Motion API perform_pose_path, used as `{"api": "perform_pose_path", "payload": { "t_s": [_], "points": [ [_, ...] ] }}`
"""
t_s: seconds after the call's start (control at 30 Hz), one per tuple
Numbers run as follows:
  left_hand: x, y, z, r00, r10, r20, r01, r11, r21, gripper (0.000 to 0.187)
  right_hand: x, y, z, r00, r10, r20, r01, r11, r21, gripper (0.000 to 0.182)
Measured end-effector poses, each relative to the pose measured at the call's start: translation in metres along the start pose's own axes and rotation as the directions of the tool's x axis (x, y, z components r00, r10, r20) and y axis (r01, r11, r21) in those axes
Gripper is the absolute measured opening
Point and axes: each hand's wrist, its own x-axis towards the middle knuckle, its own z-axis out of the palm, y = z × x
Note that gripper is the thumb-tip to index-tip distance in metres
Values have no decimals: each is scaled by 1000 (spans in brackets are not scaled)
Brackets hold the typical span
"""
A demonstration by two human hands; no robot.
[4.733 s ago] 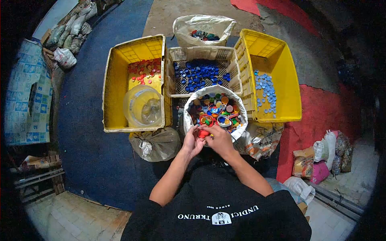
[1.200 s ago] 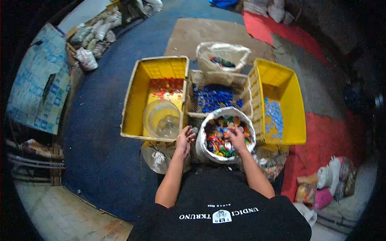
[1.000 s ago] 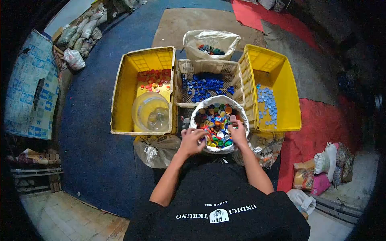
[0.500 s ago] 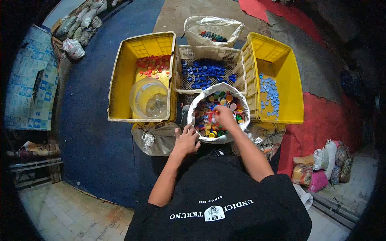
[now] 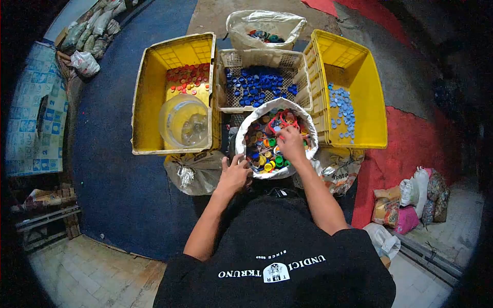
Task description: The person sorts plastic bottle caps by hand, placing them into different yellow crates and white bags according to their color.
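Note:
A white sack with a rolled-down rim stands in front of me, full of mixed coloured bottle caps. My right hand reaches into it from the right, its fingers closed on a red looped plastic piece that lies over the caps; its exact kind I cannot tell. My left hand rests at the sack's near left rim, fingers apart and holding nothing. Just beyond the sack is a white crate with dark blue caps in it.
On the left, a yellow bin holds red caps and a clear round tub. Another yellow bin, at right, contains light blue caps. A pale sack stands behind the crate. Filled bags sit at far right.
My right hand has shifted slightly, and the red looped piece now shows more fully over the caps toward the far side. My left hand stays at the rim. The whole view has moved a little.

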Motion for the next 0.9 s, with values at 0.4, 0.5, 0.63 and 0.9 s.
{"api": "perform_pose_path", "payload": {
  "t_s": [0.4, 0.5, 0.63, 0.9],
  "points": [
    [-3, 5, -5, 995, -70, 65, 73, 997, -38, 26, -17, -24, 31, 841, 62, 537, 211, 877, -432, 28],
    [-3, 2, 2, 995, -73, 71, 78, 995, -65, 30, -5, -25, -5, 860, 85, 502, -2, 986, -165, 28],
    [-3, 3, 3, 996, -70, 57, 73, 996, -50, 32, 10, 6, 12, 983, 147, 107, -119, 965, -234, 28],
    [3, 4, -14, 991, -122, 49, 131, 943, -304, 35, -5, 7, -27, 942, -120, -312, 111, 993, -47, 16]
  ]
}}
